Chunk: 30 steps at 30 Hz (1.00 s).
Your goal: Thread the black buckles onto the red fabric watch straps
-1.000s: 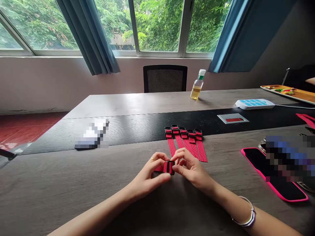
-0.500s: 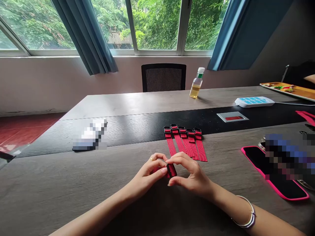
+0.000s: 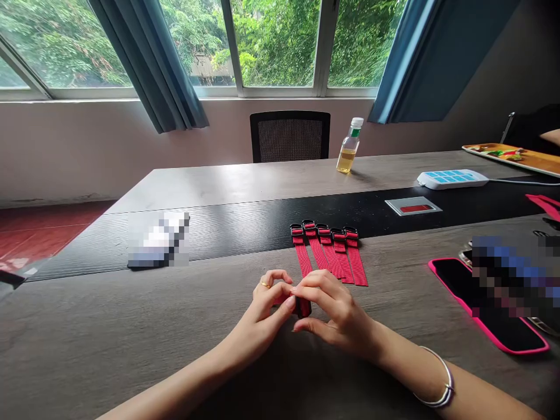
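Observation:
A red strap with a black buckle (image 3: 304, 307) is between my two hands, just above the table (image 3: 210, 315). My left hand (image 3: 269, 309) pinches the strap between thumb and fingers, and part of the red webbing shows behind them. My right hand (image 3: 335, 309) curves over the buckle, with its fingertips at the top edge and the thumb low on the near side. Just beyond my hands, several red straps (image 3: 328, 254) with black buckles lie side by side, buckles at the far end.
A pink-edged phone (image 3: 490, 309) lies at the right beside blurred items. Farther back are a bottle (image 3: 347, 153), a white power strip (image 3: 452, 179), a metal table plate (image 3: 413, 206) and an orange tray (image 3: 525, 160). A blurred object (image 3: 160, 240) lies left.
The buckle has shifted slightly left and is more covered by my fingers. My right hand has moved a little to the left, its thumb closer to my left hand.

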Tool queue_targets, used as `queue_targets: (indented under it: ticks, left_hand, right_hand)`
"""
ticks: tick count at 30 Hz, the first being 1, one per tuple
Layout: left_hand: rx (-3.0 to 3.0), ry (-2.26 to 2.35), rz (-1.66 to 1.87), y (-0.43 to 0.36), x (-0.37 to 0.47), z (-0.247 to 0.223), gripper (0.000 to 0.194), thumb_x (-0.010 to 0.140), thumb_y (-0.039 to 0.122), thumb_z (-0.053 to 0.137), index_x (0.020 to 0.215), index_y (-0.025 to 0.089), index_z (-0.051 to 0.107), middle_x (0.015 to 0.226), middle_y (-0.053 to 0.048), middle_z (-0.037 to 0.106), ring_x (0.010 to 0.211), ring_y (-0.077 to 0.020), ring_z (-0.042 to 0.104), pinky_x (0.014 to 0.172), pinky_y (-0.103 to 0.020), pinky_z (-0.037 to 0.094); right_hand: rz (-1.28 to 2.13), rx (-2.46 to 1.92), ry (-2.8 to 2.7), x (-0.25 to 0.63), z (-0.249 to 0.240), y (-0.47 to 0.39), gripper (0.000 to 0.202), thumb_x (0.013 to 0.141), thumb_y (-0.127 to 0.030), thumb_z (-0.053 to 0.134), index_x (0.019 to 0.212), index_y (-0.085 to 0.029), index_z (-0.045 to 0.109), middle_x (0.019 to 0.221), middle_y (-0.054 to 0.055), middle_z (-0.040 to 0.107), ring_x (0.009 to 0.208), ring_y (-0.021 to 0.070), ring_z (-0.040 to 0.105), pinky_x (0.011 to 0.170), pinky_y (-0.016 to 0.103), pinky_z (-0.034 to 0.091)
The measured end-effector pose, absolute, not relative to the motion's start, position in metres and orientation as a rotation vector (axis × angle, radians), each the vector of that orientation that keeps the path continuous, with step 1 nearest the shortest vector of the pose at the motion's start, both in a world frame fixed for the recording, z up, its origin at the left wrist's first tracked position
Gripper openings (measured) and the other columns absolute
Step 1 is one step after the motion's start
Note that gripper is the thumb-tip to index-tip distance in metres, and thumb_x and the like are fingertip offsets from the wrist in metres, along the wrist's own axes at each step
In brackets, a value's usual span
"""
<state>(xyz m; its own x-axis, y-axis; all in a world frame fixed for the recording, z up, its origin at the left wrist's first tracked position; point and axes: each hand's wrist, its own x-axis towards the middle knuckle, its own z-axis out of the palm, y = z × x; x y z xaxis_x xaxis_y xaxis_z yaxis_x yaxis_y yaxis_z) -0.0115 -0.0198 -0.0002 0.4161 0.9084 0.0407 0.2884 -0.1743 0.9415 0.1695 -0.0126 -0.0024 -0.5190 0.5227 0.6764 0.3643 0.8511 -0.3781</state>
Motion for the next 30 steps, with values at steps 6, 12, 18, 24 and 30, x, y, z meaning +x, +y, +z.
queue_targets:
  ticks: [6,12,18,24,30]
  left_hand:
    - [1.885,1.089,0.692,-0.019,-0.009,0.002,0.025,0.091,0.035,0.033,0.084,0.024,0.054,0.100,-0.004,0.049,0.102,-0.0205,0.043,0.104,-0.042,0.023]
    - [1.999,1.203,0.806,-0.019,-0.007,-0.004,0.026,0.091,0.028,0.034,0.072,0.020,0.050,0.097,-0.006,0.044,0.098,-0.0224,0.041,0.093,-0.043,0.034]
    - [2.260,1.299,0.835,-0.016,-0.010,0.001,0.024,0.090,0.020,0.035,0.073,0.019,0.053,0.090,-0.005,0.044,0.093,-0.0226,0.038,0.091,-0.047,0.030]
    - [2.268,1.291,0.818,-0.009,-0.014,-0.001,0.025,0.090,0.023,0.036,0.075,0.020,0.055,0.090,-0.005,0.044,0.093,-0.0234,0.039,0.090,-0.049,0.030]
    - [2.172,1.233,0.771,-0.003,-0.016,-0.001,0.027,0.090,0.027,0.035,0.072,0.020,0.053,0.093,-0.006,0.045,0.096,-0.0242,0.040,0.090,-0.049,0.031]
  right_hand:
    - [0.229,-0.670,-2.163,0.169,-0.006,-0.015,0.029,0.085,-0.033,0.057,0.107,-0.015,0.053,0.089,0.008,0.058,0.083,0.0196,0.052,0.071,0.033,0.048]
    - [0.150,-0.741,-2.150,0.167,-0.004,-0.015,0.023,0.085,-0.032,0.056,0.101,-0.015,0.054,0.083,0.007,0.059,0.075,0.0192,0.052,0.063,0.033,0.047]
    - [0.040,-0.804,-2.152,0.167,-0.002,-0.014,0.018,0.081,-0.028,0.058,0.093,-0.015,0.057,0.080,0.006,0.059,0.077,0.0199,0.052,0.067,0.035,0.048]
    - [0.166,-0.780,-2.128,0.168,0.000,-0.009,0.011,0.080,-0.022,0.057,0.089,-0.016,0.054,0.081,0.007,0.060,0.094,0.0238,0.054,0.084,0.040,0.048]
    - [0.327,-0.869,-2.194,0.175,-0.004,-0.005,0.017,0.082,-0.029,0.058,0.092,-0.015,0.055,0.074,0.005,0.059,0.069,0.0176,0.055,0.060,0.030,0.047]
